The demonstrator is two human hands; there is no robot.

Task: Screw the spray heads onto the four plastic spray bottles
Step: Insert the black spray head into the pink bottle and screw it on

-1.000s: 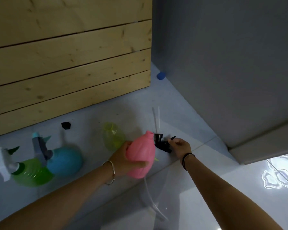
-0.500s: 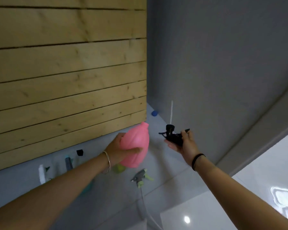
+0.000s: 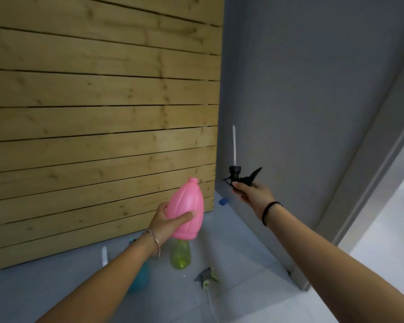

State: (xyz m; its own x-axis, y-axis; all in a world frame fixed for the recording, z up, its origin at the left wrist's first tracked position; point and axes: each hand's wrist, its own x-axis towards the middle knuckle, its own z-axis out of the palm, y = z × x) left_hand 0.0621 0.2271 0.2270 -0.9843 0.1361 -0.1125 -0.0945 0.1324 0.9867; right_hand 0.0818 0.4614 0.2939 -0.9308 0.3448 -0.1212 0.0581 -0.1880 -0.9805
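My left hand grips a pink spray bottle by its lower body, lifted in the air with its open neck pointing up. To the right, apart from it, my right hand holds a black spray head upside down, its white dip tube pointing straight up. On the floor below lie an open yellow-green bottle and a loose grey and green spray head with its tube. A blue bottle is mostly hidden behind my left forearm.
A wooden slat wall fills the left. A grey wall stands close on the right, meeting it at a corner. A small blue cap lies on the floor at that corner. A white part peeks beside my left forearm.
Both hands rose from the floor with the pink bottle and the black spray head. The bottle turned neck-up, the spray head tube-up, and they moved apart. My view tilted upward.
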